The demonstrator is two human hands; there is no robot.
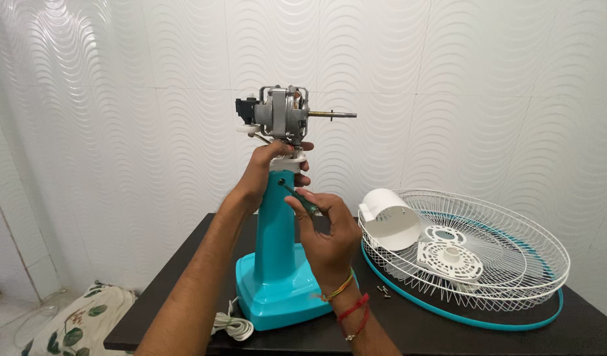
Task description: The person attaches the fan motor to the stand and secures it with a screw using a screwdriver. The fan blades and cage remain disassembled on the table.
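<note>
Nearest the camera, the right hand [326, 231] pinches a slim green-handled screwdriver [302, 201] between thumb and fingers, its grip closed on the handle and the tip set against the neck of the turquoise plastic fan stand [276, 264]. The stand rises from a broad base on the dark surface [422, 329], near its left front. A coiled white power cord [231, 325] lies by the base.

Higher up, the left hand [270, 168] wraps around the top of the stand's column, its grip closed just under the bare grey metal fan motor [282, 113], whose steel shaft [333, 115] sticks out to the right.

The assembly looks top-heavy: dense motor above, light hollow plastic below. The column is stiff and smooth, likely a bit slippery, so the neck under the motor seems the soundest hold. The exposed windings and thin shaft are better left untouched.

Further right lie small dark screws [383, 291], loose and easily rolled. Beyond them, the white wire fan guards with a turquoise rim [514, 264] carry a white plastic motor cover [390, 217] and a white vented plate [448, 254], all light, springy, easily bent.
</note>
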